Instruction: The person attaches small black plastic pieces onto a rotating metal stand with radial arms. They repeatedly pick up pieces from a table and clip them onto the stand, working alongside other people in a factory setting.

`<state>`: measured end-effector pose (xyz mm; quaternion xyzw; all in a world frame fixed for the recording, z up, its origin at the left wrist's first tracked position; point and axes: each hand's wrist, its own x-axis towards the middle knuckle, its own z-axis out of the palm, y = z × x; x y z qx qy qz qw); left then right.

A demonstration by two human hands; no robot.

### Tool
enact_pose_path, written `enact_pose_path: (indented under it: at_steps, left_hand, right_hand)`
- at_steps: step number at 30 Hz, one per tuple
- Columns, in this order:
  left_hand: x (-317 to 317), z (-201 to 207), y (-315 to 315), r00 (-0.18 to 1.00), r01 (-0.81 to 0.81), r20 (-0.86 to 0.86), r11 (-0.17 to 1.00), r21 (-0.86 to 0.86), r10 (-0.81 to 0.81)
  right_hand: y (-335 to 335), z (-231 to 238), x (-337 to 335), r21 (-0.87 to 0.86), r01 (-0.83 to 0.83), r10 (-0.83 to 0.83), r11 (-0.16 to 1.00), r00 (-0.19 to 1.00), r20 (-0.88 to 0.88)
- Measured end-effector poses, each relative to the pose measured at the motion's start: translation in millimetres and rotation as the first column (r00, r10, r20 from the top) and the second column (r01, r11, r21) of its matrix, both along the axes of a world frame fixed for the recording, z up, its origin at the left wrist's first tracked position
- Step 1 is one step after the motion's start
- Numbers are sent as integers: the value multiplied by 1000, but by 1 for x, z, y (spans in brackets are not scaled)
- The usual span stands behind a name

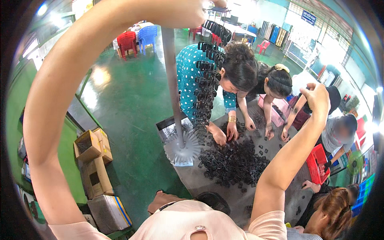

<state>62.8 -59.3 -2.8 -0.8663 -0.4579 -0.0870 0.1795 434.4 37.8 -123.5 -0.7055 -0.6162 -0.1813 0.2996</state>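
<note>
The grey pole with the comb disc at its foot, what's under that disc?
The white toothed disc sits on the grey table, beside a heap of small black clips. A dark tray lies behind it. Whatever is directly beneath the disc is covered.

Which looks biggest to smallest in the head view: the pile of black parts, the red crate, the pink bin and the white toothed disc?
1. pile of black parts, clearly largest.
2. white toothed disc.
3. red crate and pink bin: look alike; both partly hidden, and fisheye bending makes ranking unsure.
</note>
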Motion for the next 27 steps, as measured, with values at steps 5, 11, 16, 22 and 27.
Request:
enact_pose_path:
  at_steps: [5,11,16,22,27]
  left_hand:
    - [-1,-1,-10,999,33,25,999,-3,-33]
    - [37,11,-4,988,-116,-107,992,-48,111]
    - [29,0,1,988,-45,-144,997,61,53]
    - [27,0,-1,973,-222,-72,975,-24,220]
    - [-3,-9,5,988,147,-51,987,57,-145]
  right_hand:
    - [10,8,-134,441,-536,662,720,721,-205]
    - [2,17,-209,599,-510,651,617,759,-24]
    - [0,20,-196,608,-539,754,583,637,-158]
    - [1,4,-42,371,-254,362,893,896,-258]
    - [-21,3,-46,398,-185,212,899,977,-25]
